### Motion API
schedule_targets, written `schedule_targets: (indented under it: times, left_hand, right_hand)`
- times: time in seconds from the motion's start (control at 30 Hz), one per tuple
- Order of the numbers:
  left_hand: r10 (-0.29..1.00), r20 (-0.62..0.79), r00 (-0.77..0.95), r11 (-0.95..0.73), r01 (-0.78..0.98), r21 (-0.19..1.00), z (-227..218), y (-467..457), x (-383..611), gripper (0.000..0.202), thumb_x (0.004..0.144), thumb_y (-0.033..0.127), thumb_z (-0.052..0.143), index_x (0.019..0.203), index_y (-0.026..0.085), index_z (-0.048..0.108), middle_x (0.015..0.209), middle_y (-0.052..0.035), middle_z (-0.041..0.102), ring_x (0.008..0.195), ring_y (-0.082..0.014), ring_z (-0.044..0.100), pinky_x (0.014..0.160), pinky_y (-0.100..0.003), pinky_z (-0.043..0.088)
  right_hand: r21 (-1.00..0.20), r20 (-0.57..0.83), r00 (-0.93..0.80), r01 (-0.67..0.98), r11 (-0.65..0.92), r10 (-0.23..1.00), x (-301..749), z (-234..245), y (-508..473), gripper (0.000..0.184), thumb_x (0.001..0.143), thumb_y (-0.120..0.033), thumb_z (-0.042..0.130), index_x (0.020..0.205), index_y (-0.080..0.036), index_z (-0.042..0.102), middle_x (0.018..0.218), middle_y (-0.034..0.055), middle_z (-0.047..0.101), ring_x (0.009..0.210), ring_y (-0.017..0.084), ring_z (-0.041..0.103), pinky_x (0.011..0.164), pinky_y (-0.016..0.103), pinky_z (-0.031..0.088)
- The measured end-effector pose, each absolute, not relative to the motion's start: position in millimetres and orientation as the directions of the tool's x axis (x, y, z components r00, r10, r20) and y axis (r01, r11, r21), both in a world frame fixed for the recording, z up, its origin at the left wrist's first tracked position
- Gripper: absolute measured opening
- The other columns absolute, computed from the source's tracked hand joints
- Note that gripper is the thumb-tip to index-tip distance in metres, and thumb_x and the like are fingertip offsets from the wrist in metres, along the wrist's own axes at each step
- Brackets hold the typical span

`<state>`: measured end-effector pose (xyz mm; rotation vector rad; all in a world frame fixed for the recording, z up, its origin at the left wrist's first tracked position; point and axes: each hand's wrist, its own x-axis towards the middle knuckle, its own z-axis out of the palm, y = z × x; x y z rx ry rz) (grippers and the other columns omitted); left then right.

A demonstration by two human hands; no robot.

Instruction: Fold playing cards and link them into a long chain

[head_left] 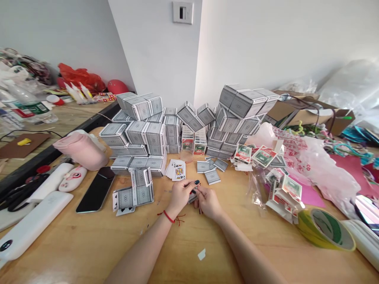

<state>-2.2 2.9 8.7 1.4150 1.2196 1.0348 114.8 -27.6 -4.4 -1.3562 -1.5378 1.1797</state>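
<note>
My left hand (181,196) and my right hand (208,202) meet at the middle of the table, fingers pinched together. Between them is a small grey-patterned piece that looks like playing cards (192,198), mostly covered by my fingers. Just beyond lie several loose face-down cards (212,176) and a fanned pile of face-up cards (177,170) with a king on top. Left of my hands, a folded block of grey-backed cards (142,191) rests over a few face-up ones. A red string bracelet (168,217) circles my left wrist.
Stacked grey card blocks (148,136) rise at the back left, with more card blocks (237,108) at the back right. Opened card boxes (291,187) and a tape roll (325,228) lie rightward. A phone (95,191) and a white device (35,225) lie left.
</note>
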Motion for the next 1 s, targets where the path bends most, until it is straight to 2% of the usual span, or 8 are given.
schedule_targets:
  times: [0.13,0.3,0.47,0.67,0.83,1.0]
  left_hand:
    - [0.992,0.031,0.122,-0.05,0.159,0.986,4.1,4.3,-1.4,0.03,0.074,0.04,0.052,0.074,0.013,0.067,0.067,-0.0046,0.066,0.062,-0.0147,0.056,0.056,-0.023,0.042]
    - [0.995,0.077,0.064,-0.086,0.154,0.984,0.5,7.4,-4.1,0.032,0.078,0.039,0.048,0.081,0.012,0.065,0.073,-0.0061,0.065,0.068,-0.0161,0.057,0.06,-0.024,0.044]
    - [0.991,0.123,0.058,-0.129,0.11,0.985,0.3,8.2,-7.3,0.032,0.079,0.031,0.048,0.106,0.016,0.056,0.085,-0.0058,0.064,0.07,-0.0138,0.058,0.06,-0.023,0.046]
    - [0.979,0.18,0.097,-0.193,0.147,0.97,-1.9,6.3,-6.2,0.029,0.078,0.023,0.049,0.106,0.018,0.055,0.093,-0.0074,0.063,0.081,-0.0158,0.06,0.068,-0.026,0.049]
    - [0.966,0.223,0.13,-0.25,0.258,0.933,-4.3,4.2,-5.5,0.032,0.081,0.019,0.043,0.112,0.019,0.051,0.105,-0.0084,0.061,0.084,-0.0152,0.06,0.075,-0.028,0.048]
    - [0.954,0.268,0.135,-0.298,0.349,0.888,-6.4,5.5,-7.7,0.034,0.083,0.016,0.037,0.114,0.02,0.05,0.111,-0.008,0.058,0.097,-0.0162,0.056,0.084,-0.03,0.044]
  right_hand:
    - [-0.951,-0.009,-0.114,0.307,0.027,0.993,115.5,-5.5,-25.1,0.032,0.083,-0.039,0.037,0.061,-0.02,0.048,0.04,-0.0023,0.052,0.027,0.009,0.043,0.029,0.018,0.032]
    - [-0.98,-0.026,0.016,0.197,-0.028,1.0,117.5,-6.6,-20.7,0.027,0.079,-0.045,0.046,0.071,-0.019,0.05,0.043,-0.0036,0.051,0.03,0.009,0.043,0.031,0.019,0.034]
    - [-0.993,-0.001,0.174,0.113,-0.021,0.985,122.3,-11.9,-15.2,0.031,0.07,-0.046,0.058,0.081,-0.019,0.048,0.048,-0.0051,0.052,0.036,0.01,0.047,0.035,0.02,0.038]
    - [-0.999,-0.038,0.231,0.02,-0.043,0.972,122.5,-17.6,-11.4,0.037,0.062,-0.045,0.065,0.082,-0.018,0.049,0.06,-0.0011,0.058,0.047,0.013,0.054,0.042,0.023,0.047]
    - [-0.998,-0.062,0.21,0.007,-0.065,0.976,122.9,-20.5,-11.4,0.032,0.063,-0.04,0.064,0.084,-0.018,0.053,0.077,0.0056,0.065,0.056,0.015,0.06,0.05,0.028,0.052]
    - [-0.998,-0.07,0.186,-0.014,-0.068,0.98,125.3,-21.9,-10.9,0.032,0.065,-0.038,0.063,0.089,-0.018,0.058,0.081,0.007,0.067,0.062,0.018,0.062,0.056,0.031,0.053]
